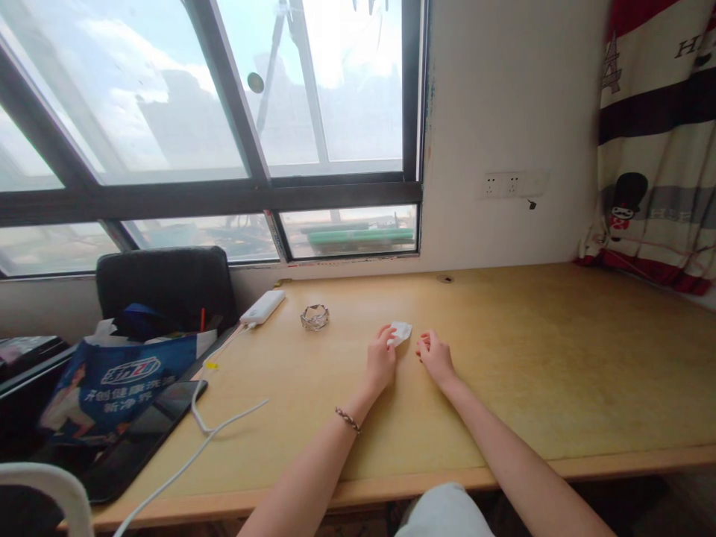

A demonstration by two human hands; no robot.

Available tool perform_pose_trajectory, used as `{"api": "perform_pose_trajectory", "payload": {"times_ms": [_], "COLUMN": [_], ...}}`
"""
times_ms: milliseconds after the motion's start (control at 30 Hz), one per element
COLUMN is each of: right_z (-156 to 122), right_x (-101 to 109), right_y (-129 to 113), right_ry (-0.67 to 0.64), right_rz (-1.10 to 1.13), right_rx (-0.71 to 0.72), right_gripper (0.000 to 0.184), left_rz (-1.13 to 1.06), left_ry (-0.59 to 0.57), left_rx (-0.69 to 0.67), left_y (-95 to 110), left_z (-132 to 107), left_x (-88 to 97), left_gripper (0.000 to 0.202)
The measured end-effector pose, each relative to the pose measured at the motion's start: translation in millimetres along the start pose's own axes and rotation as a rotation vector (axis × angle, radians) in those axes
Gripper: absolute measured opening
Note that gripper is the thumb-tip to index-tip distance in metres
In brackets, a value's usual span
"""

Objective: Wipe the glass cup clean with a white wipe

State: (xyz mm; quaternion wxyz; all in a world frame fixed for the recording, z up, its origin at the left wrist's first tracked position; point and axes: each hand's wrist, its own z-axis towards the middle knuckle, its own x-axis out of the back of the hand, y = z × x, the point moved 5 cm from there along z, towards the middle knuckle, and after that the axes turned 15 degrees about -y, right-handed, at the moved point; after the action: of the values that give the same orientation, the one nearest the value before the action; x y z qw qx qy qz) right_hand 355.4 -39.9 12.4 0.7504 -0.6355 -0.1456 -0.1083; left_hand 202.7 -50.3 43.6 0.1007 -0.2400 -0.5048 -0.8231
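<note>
Over the middle of the wooden table, my left hand (381,359) has its fingers closed on the near-left edge of a small crumpled white tissue (401,333). A braided bracelet (347,421) circles my left wrist. Just right of the tissue, and apart from it, is my right hand (435,356). Its fingers are curled in with the fingertips together; whether anything small is between them I cannot make out. To the left of both hands, a silver openwork metal ring-shaped piece (315,318) rests on the table, touched by neither hand.
A white power bank (262,307) with a white cable (206,436) lies along the table's left side. A black tablet (148,440) overhangs the left edge. Beyond it, a blue bag (131,384) stands by a black chair (168,287). Windows and a wall border the table's back.
</note>
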Motion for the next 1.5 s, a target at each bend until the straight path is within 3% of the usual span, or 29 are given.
{"api": "perform_pose_trajectory", "payload": {"times_ms": [133, 267, 400, 600, 833, 1000, 1100, 1333, 1400, 1500], "right_z": [0.4, -1.6, -2.2, -3.0, -8.3, -5.5, -3.7, -5.7, -5.5, -1.6], "right_x": [-6.8, -11.8, -2.0, 5.7, -3.9, 3.3, 10.5, -6.9, -7.8, -0.4], "right_y": [2.2, -4.3, -1.2, -12.5, -26.3, -19.4, -15.0, -23.4, -19.6, -6.9], "right_ry": [-0.05, -0.118, -0.029, -0.017, -0.172, -0.06, 0.013, -0.274, -0.23, -0.054], "right_rz": [0.473, 0.829, 0.776, 0.681, 0.646, 0.604, 0.67, 0.959, 0.966, 0.912], "right_rx": [-0.182, -0.191, -0.135, -0.001, -0.015, -0.005, -0.044, -0.17, -0.175, -0.17], "right_gripper": [0.016, 0.023, 0.032, 0.03, 0.03, 0.028, 0.023, 0.03, 0.025, 0.022], "left_rz": [-0.283, -0.38, -0.353, -0.364, -0.54, -0.643, -0.762, -0.923, -0.891, -0.798], "left_ry": [0.012, -0.17, -0.263, -0.094, -0.115, -0.005, 0.073, 0.077, 0.044, -0.006], "left_rx": [-0.055, -0.074, -0.05, 0.037, 0.132, 0.3, 0.315, 0.329, 0.356, 0.386], "left_y": [7.0, 21.5, 27.5, 14.6, 12.3, -8.4, -13.4, -6.9, -8.5, -17.1], "left_z": [1.8, -1.6, -6.3, -1.0, 2.9, -1.1, -2.3, -0.9, -0.5, 2.8], "left_x": [2.7, -14.5, -23.5, -8.0, -11.7, -9.0, -4.0, -0.6, 0.1, 10.3], "left_gripper": [0.035, 0.034, 0.036, 0.028, 0.031, 0.028, 0.031, 0.038, 0.035, 0.029]}}
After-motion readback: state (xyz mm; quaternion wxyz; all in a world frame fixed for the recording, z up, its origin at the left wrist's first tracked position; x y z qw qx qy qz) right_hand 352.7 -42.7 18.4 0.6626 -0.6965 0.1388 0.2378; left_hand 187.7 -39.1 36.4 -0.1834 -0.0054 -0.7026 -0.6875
